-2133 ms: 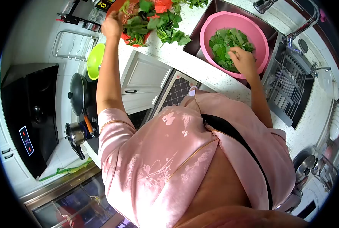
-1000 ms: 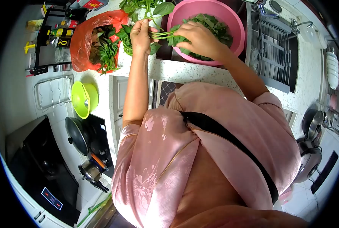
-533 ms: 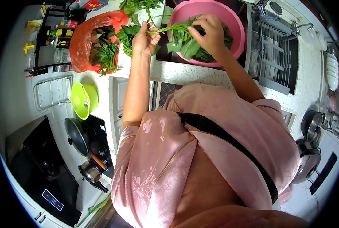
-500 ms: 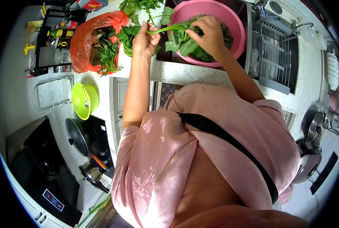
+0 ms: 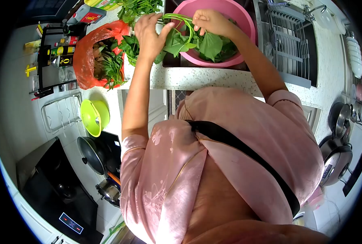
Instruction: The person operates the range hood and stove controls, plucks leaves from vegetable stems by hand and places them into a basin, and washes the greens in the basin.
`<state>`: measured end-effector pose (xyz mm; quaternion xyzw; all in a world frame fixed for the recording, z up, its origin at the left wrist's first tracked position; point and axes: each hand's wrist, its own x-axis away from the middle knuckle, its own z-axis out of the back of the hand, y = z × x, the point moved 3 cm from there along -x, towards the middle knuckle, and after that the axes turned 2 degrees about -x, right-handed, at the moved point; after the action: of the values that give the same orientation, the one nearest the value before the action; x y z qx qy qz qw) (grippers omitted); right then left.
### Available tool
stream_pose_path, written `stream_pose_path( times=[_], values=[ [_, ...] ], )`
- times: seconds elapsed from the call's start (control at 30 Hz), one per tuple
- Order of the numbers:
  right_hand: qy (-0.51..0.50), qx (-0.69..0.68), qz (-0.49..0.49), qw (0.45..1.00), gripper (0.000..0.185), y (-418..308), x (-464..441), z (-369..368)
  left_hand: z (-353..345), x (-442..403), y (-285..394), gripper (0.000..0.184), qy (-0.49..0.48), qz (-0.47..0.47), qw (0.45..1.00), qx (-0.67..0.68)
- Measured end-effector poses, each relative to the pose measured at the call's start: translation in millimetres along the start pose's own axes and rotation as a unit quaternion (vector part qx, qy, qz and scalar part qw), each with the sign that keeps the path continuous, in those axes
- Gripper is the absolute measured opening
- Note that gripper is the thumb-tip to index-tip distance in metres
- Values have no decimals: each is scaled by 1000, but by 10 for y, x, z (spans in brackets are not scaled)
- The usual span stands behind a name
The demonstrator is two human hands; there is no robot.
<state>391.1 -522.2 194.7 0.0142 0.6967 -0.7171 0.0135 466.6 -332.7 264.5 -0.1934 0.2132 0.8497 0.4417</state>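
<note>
Long green stems of leafy greens [image 5: 177, 16] arch between my two hands, with broad leaves hanging below. My left hand [image 5: 148, 38] is at the stems' left end, its fingers curled over them and the thumb held apart. My right hand [image 5: 214, 22] pinches the stems at the other end, above the pink basin [image 5: 251, 30]. More broad green leaves lie in the basin. Left of my left hand, an orange-red plastic bag [image 5: 83, 61] holds more greens [image 5: 110, 67]. A further bunch of greens [image 5: 138, 9] lies on the counter behind my left hand.
The basin sits in a dark sink beside a metal dish rack [image 5: 288, 44]. A yellow-green bowl [image 5: 101, 114] stands at the left, near a lidded pan [image 5: 92, 154]. Bottles [image 5: 63, 50] fill a black rack. A stack of white bowls [image 5: 355, 57] is at the far right.
My left hand has turned back-up and shifted slightly up and left. My right hand has moved left and up, and the stems now bend in an arch. The whole view has shifted slightly.
</note>
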Motion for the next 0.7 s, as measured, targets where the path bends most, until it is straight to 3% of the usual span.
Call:
stream_pose_path(
  times=[0.13,0.2,0.27,0.3,0.5,0.63,0.7],
  values=[
    [-36,-52,-80,995,19,-24,29,112,-127,-144,-31,30,-90,27,995,46],
    [-32,-78,-54,995,20,26,36,172,-171,-200,-24,24,-118,53,988,84],
    [-65,-103,-141,983,21,56,89,205,-130,-253,63,16,-103,39,985,131],
    [-42,-162,-148,975,20,17,149,179,-117,-299,100,18,-87,-17,990,108],
    [-132,-275,-163,938,21,163,225,178,-37,-394,210,16,-137,-60,989,16],
    [-113,-238,-174,949,18,112,232,116,-60,-349,204,16,-164,-92,981,-52],
    [-100,-67,-192,974,16,59,254,128,-91,-302,160,16,-166,-86,981,-52]
  ],
)
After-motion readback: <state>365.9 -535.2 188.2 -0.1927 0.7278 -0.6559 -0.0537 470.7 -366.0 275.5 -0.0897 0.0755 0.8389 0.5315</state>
